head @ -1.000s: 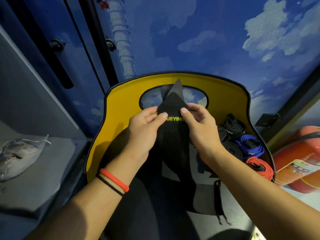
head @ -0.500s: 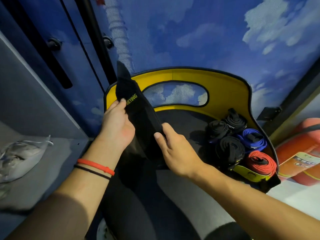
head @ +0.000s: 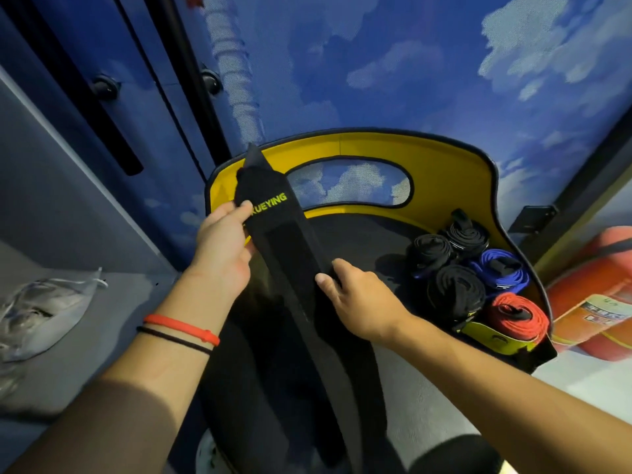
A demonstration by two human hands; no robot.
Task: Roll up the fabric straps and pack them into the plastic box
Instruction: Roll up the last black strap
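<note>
Rolled straps [head: 456,292] in yellow box [head: 444,159]

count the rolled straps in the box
5, all at the right of the box: back black roll, left black roll, front black roll, blue roll, red roll nearest. More may hide beneath.

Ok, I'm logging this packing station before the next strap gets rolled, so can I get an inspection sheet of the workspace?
Surface: yellow plastic box with a cut-out handle and black floor; grey shelf to its left.
Job's things: long black fabric strap with green lettering, unrolled, held over the box; three black rolled straps, one blue rolled strap and one red rolled strap packed in the box's right corner.
Clutter: crumpled clear plastic bag on the shelf.
Grippers: left hand grips the strap by its lettered end; right hand pinches it lower down.
Cables: nothing seen.
Surroundings: blue cloud-patterned wall; red fire extinguisher at right.
</note>
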